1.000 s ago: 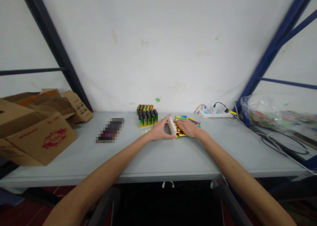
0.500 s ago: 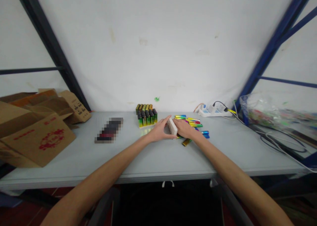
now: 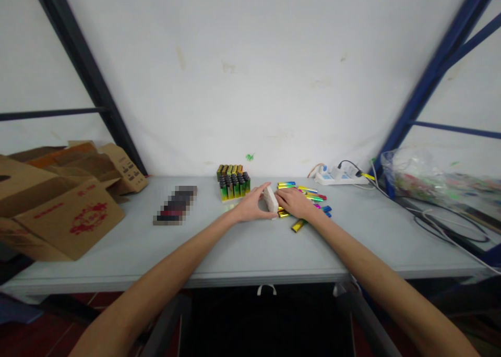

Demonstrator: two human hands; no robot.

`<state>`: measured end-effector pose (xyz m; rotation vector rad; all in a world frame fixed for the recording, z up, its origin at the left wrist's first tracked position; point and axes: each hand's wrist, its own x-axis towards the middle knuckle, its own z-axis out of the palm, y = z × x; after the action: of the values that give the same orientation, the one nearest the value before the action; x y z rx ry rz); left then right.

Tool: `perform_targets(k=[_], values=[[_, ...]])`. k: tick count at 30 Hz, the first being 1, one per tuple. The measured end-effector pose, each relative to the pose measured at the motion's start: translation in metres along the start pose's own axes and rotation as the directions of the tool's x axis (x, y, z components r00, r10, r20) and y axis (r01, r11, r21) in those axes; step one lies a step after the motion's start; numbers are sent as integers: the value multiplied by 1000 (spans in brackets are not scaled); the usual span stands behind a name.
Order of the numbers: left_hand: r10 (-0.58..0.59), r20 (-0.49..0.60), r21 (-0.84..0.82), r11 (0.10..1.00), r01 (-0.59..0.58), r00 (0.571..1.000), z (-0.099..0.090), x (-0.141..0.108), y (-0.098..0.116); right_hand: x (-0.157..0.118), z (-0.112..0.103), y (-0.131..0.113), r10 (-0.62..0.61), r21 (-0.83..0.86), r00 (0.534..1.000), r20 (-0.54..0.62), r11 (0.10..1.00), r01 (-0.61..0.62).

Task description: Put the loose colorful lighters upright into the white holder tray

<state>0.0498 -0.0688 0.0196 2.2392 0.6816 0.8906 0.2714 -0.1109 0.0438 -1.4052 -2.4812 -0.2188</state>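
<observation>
My left hand [image 3: 250,206] is cupped around a small white tray [image 3: 271,199], thumb and fingers pinching its long sides so that it stands tipped up on one edge on the bench [image 3: 235,247], roughly midway along it and toward the back edge. My right hand [image 3: 294,202] lies flat with fingers loosely spread just beside the tray's open face, resting on the nearest of the loose lighters [image 3: 309,196]; whether it actually grips one I cannot tell, as the palm hides them. The tray's long axis runs from the back edge toward me, slightly slanted, with its open face turned right toward the scattered pieces. The loose lighters lie mostly flat with their long axes across the bench, left to right, while one gold lighter [image 3: 298,225] sits apart nearer the front edge, angled diagonally. To do this well, I judge I should keep the tray steady with the left hand, square the lighters parallel before sliding them in, and avoid sweeping any further out. Beyond my left hand stands a filled tray of lighters [image 3: 234,183], upright near the back edge; a power strip [image 3: 337,177] lies toward the back right, and cardboard boxes [image 3: 58,200] crowd the left end.
</observation>
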Motion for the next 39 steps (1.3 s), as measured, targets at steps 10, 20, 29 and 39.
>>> perform_targets(k=[10, 20, 29, 39], values=[[1, 6, -12, 1000, -1, 1000, -14, -6, -2, -1, -8, 11, -3, 125, 1000, -26, 992, 6], [-18, -51, -23, 1000, 17, 999, 9, 1, -4, 6, 14, -13, -1, -19, 998, 70, 1000, 2], [7, -1, 145, 989, -6, 1000, -11, -8, 9, 2, 12, -1, -29, -25, 997, 71, 999, 30], [14, -44, 73, 997, -10, 999, -4, -6, 9, 6, 9, -10, 3, 22, 1000, 20, 1000, -3]])
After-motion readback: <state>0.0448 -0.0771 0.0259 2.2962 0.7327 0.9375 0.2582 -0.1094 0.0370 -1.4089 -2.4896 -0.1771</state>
